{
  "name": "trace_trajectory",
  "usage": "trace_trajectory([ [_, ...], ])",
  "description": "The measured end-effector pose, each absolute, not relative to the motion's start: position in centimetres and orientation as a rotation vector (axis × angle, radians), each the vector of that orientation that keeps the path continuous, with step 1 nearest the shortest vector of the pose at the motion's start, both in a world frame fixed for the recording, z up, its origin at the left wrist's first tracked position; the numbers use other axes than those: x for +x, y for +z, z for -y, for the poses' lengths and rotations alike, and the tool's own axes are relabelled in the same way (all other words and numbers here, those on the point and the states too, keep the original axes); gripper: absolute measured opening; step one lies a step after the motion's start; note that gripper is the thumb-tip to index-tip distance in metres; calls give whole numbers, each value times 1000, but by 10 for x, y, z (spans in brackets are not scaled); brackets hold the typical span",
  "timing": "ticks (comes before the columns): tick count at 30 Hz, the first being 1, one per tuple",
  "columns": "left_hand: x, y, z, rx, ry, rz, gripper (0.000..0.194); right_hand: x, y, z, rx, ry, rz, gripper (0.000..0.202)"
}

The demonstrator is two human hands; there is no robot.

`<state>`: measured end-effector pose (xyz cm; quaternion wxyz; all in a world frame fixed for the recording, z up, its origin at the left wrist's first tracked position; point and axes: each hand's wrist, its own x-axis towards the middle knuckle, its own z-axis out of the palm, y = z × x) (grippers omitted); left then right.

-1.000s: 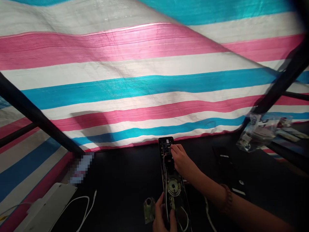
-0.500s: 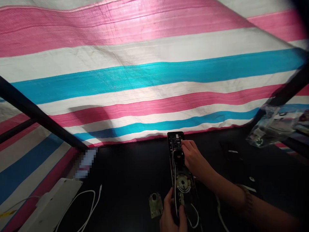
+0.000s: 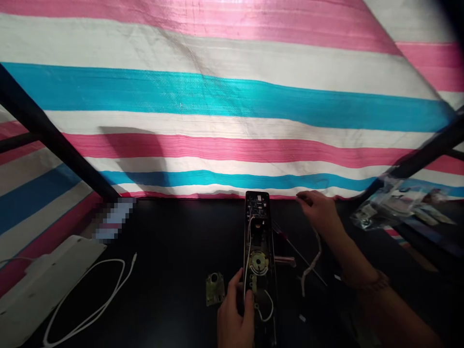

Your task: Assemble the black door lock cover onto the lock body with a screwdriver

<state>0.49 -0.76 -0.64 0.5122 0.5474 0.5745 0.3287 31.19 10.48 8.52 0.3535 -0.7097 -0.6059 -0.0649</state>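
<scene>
A long narrow black device housing (image 3: 270, 295) lies opened on the dark table, its far end pointing away from me. Inside it show a circuit board (image 3: 256, 207), a round speaker-like part (image 3: 258, 261) and a white wire (image 3: 247, 261) along the left side. My left hand (image 3: 235, 309) grips the housing's near left edge, thumb on top. To the right of the far end, my right hand (image 3: 321, 212) is raised off it, fingertips pinched together; whatever they hold is too small to make out. Left of the housing sits a small yellowish-green part with a round hole (image 3: 215, 290).
A thin screwdriver-like rod (image 3: 302, 258) and a pale twisted cable (image 3: 311, 268) lie right of the housing. Clear plastic bags with parts (image 3: 395, 198) are at the right. A white power strip (image 3: 50, 285) and white cable (image 3: 108, 295) lie left. Striped sheeting (image 3: 217, 96) hangs behind.
My right hand has come away from the housing's far end and moved right. The part it was touching, a dark block, no longer shows as before. My left hand keeps its grip; the view has shifted.
</scene>
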Motion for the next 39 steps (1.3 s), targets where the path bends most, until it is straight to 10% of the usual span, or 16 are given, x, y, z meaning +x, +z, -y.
trace_trajectory([
  [12, 8, -11, 11, 1174, 972, -1329, 49, 199, 19, 16, -1697, 561, 1434, 27],
  [39, 7, -14, 9, 1284, 998, -1289, 41, 138, -25, 46, -1606, 719, 1055, 30],
])
